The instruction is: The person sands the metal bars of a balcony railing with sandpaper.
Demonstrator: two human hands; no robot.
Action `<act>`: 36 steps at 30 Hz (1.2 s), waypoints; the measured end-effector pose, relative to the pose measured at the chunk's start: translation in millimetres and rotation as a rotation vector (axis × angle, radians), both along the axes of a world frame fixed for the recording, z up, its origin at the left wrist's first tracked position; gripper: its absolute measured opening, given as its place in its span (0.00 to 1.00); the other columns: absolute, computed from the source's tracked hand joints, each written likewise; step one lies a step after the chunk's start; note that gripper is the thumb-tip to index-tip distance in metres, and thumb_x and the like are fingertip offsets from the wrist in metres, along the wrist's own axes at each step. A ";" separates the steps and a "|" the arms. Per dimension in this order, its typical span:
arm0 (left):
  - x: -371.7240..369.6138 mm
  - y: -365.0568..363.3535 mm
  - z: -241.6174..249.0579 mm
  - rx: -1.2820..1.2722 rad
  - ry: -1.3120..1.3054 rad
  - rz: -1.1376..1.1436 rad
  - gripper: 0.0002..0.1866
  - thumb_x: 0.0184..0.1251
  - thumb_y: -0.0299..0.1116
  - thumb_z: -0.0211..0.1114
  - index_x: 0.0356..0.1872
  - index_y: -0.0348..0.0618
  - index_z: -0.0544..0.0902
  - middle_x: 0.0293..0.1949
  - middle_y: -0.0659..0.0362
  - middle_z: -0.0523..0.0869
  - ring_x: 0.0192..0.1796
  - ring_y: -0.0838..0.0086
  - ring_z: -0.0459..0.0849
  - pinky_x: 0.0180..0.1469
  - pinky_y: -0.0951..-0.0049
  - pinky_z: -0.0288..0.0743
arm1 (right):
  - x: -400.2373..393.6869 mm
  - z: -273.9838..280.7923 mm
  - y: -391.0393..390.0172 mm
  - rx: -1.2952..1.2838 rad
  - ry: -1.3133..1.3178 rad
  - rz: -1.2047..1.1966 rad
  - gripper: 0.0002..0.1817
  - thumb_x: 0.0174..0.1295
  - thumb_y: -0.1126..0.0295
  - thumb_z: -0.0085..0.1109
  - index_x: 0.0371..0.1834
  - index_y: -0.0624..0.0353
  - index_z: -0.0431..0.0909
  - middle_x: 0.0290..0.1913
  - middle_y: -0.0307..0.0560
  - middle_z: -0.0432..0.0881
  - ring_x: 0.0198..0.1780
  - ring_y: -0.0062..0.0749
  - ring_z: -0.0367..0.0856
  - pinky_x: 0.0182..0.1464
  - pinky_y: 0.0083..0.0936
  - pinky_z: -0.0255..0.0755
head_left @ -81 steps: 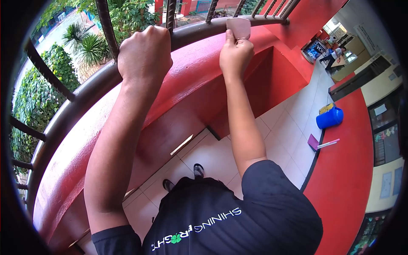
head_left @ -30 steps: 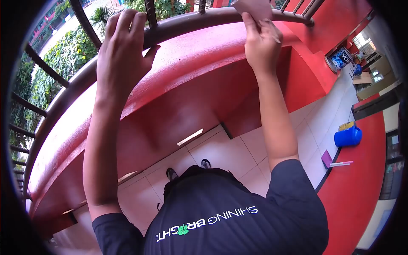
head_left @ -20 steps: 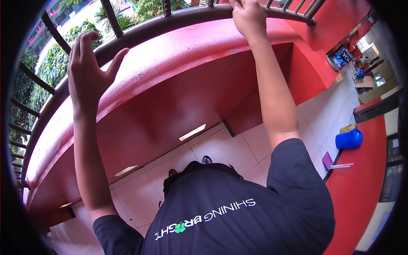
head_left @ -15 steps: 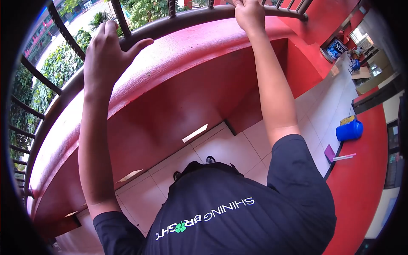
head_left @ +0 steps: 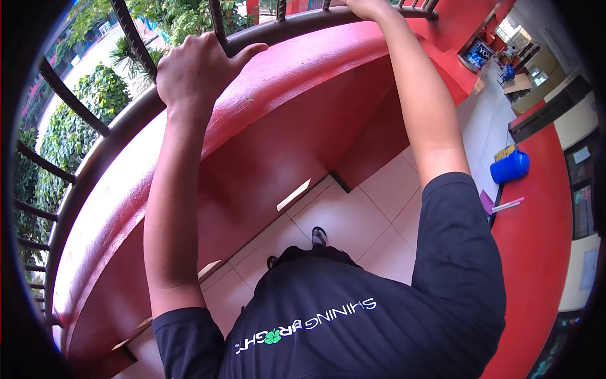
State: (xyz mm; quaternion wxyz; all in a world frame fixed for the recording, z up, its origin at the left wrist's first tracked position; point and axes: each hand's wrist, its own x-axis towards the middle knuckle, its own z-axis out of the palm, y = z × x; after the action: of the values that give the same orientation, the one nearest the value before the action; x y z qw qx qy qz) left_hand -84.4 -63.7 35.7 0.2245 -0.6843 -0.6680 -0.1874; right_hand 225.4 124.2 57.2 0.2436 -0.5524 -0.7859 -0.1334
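Note:
My left hand lies over the dark metal railing, its fingers curled down over the far side and the thumb stretched out along the near side. At the top edge of the view, my right hand is at the railing farther right. Most of its fingers are cut off by the frame, so I cannot make out its grip or anything in it. Directly below the railing runs a glossy red and pink ledge.
Ridged upright bars stand beyond the rail, with green bushes outside. My feet are on pale floor tiles. To the right, a blue container, a purple item and pale sticks sit by a red surface.
My left hand has shifted right in view and now rests over the rail, its fingers curled farther. The right hand sits slightly higher, more cut off by the frame. The whole view has turned a little.

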 end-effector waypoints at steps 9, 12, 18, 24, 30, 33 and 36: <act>-5.1 4.5 -7.6 0.080 -0.011 -0.042 0.49 0.52 0.88 0.52 0.23 0.44 0.89 0.18 0.53 0.85 0.26 0.58 0.91 0.23 0.58 0.83 | -9.5 35.2 21.2 -0.465 -0.263 0.055 0.15 0.72 0.64 0.58 0.57 0.55 0.85 0.40 0.43 0.90 0.38 0.31 0.83 0.42 0.32 0.77; -5.0 4.9 -7.0 0.115 -0.010 -0.047 0.48 0.51 0.87 0.55 0.24 0.44 0.90 0.19 0.53 0.86 0.26 0.58 0.91 0.24 0.59 0.83 | -31.2 65.1 -17.2 -0.484 -0.391 -0.100 0.16 0.71 0.62 0.57 0.55 0.55 0.86 0.40 0.46 0.90 0.38 0.33 0.84 0.42 0.33 0.78; -4.1 5.7 -8.2 0.094 -0.028 -0.034 0.46 0.51 0.86 0.56 0.25 0.45 0.91 0.19 0.54 0.86 0.25 0.59 0.91 0.23 0.59 0.83 | 3.0 -8.0 -11.2 -0.028 0.127 -0.061 0.15 0.68 0.63 0.58 0.46 0.62 0.87 0.43 0.63 0.88 0.49 0.53 0.88 0.53 0.45 0.78; -1.4 4.8 -7.4 0.087 -0.041 -0.009 0.47 0.51 0.87 0.55 0.26 0.46 0.91 0.19 0.53 0.86 0.25 0.59 0.91 0.23 0.58 0.83 | -21.4 -64.4 -57.1 0.258 0.728 -0.219 0.14 0.71 0.63 0.61 0.43 0.65 0.86 0.42 0.61 0.89 0.44 0.56 0.89 0.49 0.44 0.79; -1.1 6.1 -9.7 0.096 -0.025 0.006 0.47 0.51 0.87 0.56 0.24 0.44 0.91 0.18 0.53 0.85 0.25 0.58 0.91 0.23 0.58 0.83 | -54.3 -80.3 -77.7 0.360 0.844 -0.151 0.14 0.71 0.65 0.60 0.40 0.68 0.86 0.37 0.64 0.89 0.40 0.55 0.89 0.45 0.43 0.78; -2.5 7.1 -9.1 0.125 -0.031 -0.007 0.47 0.52 0.86 0.56 0.23 0.44 0.90 0.18 0.53 0.85 0.25 0.58 0.91 0.22 0.58 0.83 | -83.7 -81.6 -99.3 0.413 0.779 -0.153 0.15 0.70 0.66 0.61 0.37 0.71 0.85 0.35 0.67 0.87 0.40 0.59 0.89 0.44 0.46 0.78; -3.4 7.8 -10.6 0.138 -0.030 -0.018 0.47 0.51 0.86 0.56 0.23 0.44 0.90 0.17 0.53 0.85 0.24 0.59 0.91 0.22 0.58 0.83 | -69.4 -81.3 -88.8 0.384 0.857 -0.246 0.15 0.70 0.65 0.62 0.37 0.71 0.85 0.35 0.69 0.86 0.41 0.62 0.88 0.45 0.48 0.78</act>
State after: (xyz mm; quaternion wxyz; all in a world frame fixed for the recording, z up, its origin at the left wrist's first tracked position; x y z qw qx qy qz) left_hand -87.7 -55.9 25.1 0.2594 -0.6701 -0.6507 -0.2454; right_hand 156.0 35.3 -24.1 0.6251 -0.5917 -0.5049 -0.0644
